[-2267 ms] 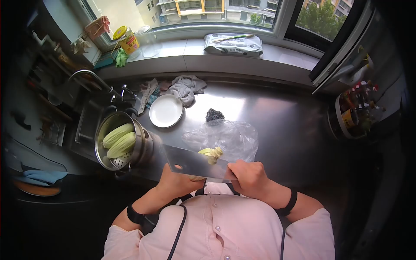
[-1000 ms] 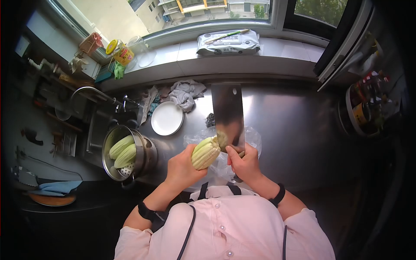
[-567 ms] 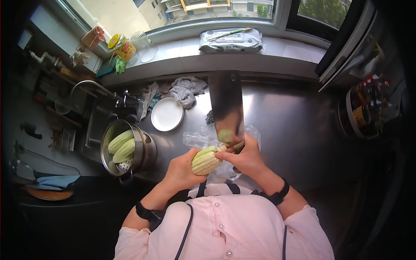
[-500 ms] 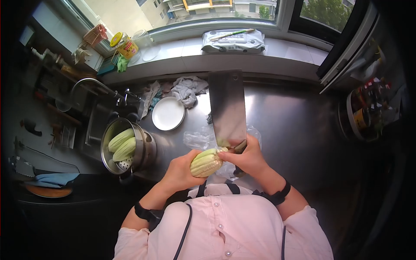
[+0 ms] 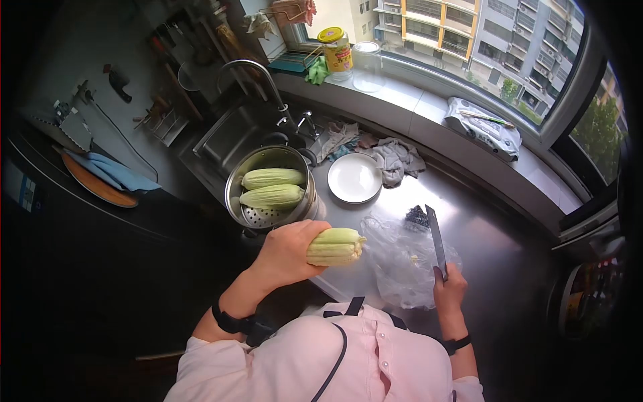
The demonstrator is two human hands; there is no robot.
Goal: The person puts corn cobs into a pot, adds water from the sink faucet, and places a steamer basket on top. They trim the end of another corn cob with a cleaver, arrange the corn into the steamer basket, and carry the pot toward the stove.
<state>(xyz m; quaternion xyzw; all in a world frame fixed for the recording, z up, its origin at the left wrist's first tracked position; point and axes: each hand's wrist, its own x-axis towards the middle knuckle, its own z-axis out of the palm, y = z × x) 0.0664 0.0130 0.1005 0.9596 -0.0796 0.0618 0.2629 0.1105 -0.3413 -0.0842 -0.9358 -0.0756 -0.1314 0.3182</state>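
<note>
My left hand point(image 5: 289, 251) is wrapped round a pale green ear of corn point(image 5: 335, 246), its trimmed end pointing right. The hand is close to the front right side of the steel steamer pot point(image 5: 309, 201). Inside that pot lie two more ears of corn point(image 5: 271, 197) on a perforated steamer tray point(image 5: 262, 217). My right hand point(image 5: 451, 287) grips the handle of a cleaver point(image 5: 435, 234), whose blade stands nearly edge-on to me. Below and beside the cleaver a crumpled clear plastic bag point(image 5: 395, 264) lies on the steel counter.
Behind the bag are a white plate point(image 5: 355, 178), rumpled cloths point(image 5: 398, 159) and a dark steel-wool scrubber point(image 5: 416, 217). A sink point(image 5: 234, 130) with a tap point(image 5: 284, 110) is at the back left. Jars point(image 5: 337, 57) and a wipes pack point(image 5: 483, 128) stand on the sill.
My view has turned left. The cleaver has come away from the corn to the right, its blade turned edge-on. My left hand has carried the corn towards the pot.
</note>
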